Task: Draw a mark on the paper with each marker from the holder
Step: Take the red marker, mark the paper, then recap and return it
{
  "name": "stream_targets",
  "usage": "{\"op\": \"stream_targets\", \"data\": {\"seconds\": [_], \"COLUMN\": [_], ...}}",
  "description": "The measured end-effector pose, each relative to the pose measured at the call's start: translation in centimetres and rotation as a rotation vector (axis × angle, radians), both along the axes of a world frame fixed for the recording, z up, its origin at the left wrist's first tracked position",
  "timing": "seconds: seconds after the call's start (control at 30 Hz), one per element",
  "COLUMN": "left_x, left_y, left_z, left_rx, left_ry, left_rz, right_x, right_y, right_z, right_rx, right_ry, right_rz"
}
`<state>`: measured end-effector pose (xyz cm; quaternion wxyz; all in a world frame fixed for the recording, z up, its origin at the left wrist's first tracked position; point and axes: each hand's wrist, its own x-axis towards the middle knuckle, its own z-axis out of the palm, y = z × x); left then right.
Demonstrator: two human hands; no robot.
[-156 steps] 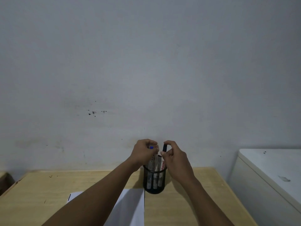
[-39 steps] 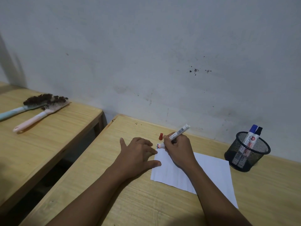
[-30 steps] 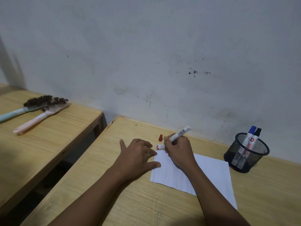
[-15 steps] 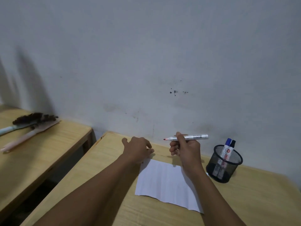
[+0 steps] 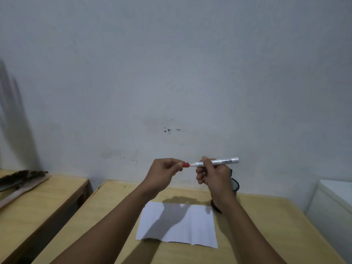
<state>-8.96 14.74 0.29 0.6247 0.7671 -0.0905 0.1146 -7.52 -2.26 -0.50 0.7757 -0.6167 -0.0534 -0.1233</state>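
My right hand (image 5: 213,175) grips a white marker (image 5: 219,162) held level in the air, its red tip pointing left. My left hand (image 5: 163,171) pinches the small red cap (image 5: 185,165) right at that tip, cap and tip almost touching. Both hands hover above the wooden table (image 5: 266,225). The white sheet of paper (image 5: 179,227) lies flat below them, partly in their shadow. The black mesh holder (image 5: 235,185) stands behind my right hand, mostly hidden by it; the markers in it are out of sight.
A second wooden table (image 5: 38,202) stands to the left across a gap, with brushes (image 5: 22,178) lying on it. A white cabinet (image 5: 331,208) sits at the right edge. The wall rises directly behind the table.
My left hand picked the red cap up off the table and brought it to the marker tip. My right hand stayed raised with the marker. The view swung right.
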Motion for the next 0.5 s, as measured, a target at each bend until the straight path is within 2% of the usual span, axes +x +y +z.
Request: {"op": "stream_targets", "data": {"seconds": [0.23,0.4,0.5], "left_x": [-2.4,-2.8,-2.8], "left_y": [-4.1,-7.5,-8.8], "left_z": [3.2,4.5,4.6], "left_rx": [0.142,0.578,0.719], "left_ry": [-0.110,-0.432,-0.523], "left_rz": [-0.149,0.070,0.154], "right_x": [-3.6,-5.1,-4.9], "right_y": [-4.4,-7.3,-8.8], "right_z": [3.2,4.8,5.1], "right_rx": [-0.125,-0.203,-0.224], "right_ry": [-0.092,-0.080,0.036], "right_rz": [0.005,-0.034,-0.024]}}
